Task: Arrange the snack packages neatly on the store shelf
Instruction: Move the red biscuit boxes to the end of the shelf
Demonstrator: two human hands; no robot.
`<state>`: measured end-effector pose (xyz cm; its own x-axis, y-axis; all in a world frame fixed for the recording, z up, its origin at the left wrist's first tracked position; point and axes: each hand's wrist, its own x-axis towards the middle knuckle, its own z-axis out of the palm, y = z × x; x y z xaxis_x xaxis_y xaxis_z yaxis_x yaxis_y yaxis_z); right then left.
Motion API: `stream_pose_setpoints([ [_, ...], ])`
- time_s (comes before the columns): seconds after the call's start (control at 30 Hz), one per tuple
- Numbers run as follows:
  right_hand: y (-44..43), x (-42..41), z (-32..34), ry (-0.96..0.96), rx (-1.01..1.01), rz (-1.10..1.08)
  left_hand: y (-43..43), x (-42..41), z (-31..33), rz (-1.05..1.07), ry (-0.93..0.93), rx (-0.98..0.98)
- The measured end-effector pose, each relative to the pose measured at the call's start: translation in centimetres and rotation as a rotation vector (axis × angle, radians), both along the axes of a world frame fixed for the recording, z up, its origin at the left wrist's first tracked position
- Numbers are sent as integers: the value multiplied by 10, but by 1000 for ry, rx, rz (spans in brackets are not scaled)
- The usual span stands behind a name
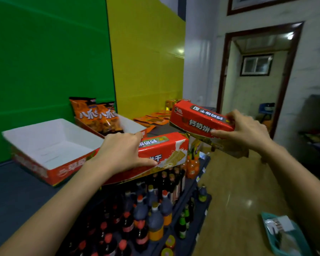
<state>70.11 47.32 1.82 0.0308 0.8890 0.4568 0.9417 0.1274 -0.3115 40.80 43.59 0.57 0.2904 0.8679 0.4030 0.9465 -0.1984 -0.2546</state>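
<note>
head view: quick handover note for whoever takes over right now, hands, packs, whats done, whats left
Left hand grips a red biscuit pack at the shelf's front edge.
Right hand holds a second red biscuit pack up off the shelf.
Done: two orange snack bags stand in the far tray.
Left: near tray is empty; both biscuit packs unplaced, orange packets lie loose at the back.

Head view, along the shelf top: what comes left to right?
empty white display tray → orange snack bags → left hand → lower red biscuit pack → upper red biscuit pack → right hand
</note>
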Motion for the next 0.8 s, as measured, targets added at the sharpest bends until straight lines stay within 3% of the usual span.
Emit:
stream_pose_setpoints([
  [0.47, 190, 154, 7, 16, -9, -195, 266, 167, 11, -189, 21, 49],
  [0.8, 308, 247, 14, 15, -7, -246, 407, 255, 12, -191, 7, 23],
])
